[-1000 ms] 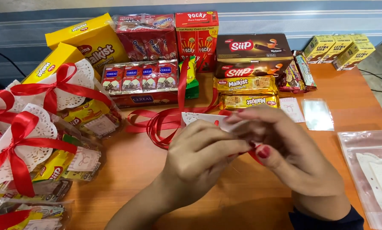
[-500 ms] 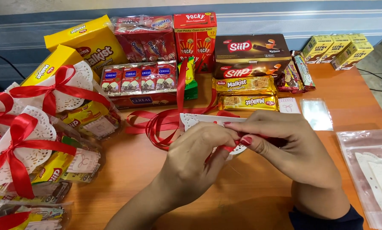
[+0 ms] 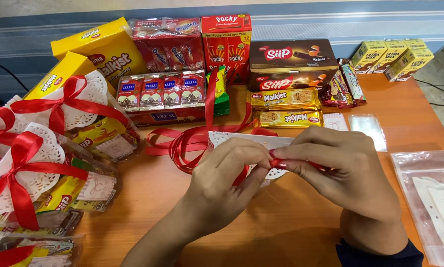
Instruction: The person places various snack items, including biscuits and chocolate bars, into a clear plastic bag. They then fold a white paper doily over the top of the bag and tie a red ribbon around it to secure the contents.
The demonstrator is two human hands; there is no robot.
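1. I see the left hand (image 3: 222,183) and right hand (image 3: 341,173) meet mid-table, fingertips pinched on a red ribbon (image 3: 192,141) over a white doily (image 3: 232,139), probably to keep it taut.
2. Finished ribbon-tied bundles (image 3: 39,163) crowd the left edge (out of the way).
3. Snack boxes (image 3: 291,59) line the far edge of the orange wooden table (image 3: 291,232); clear bags (image 3: 430,198) lie at the right edge.

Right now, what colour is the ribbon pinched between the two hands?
Red; the ribbon shows best in the head view, pinched between the left hand and right hand.
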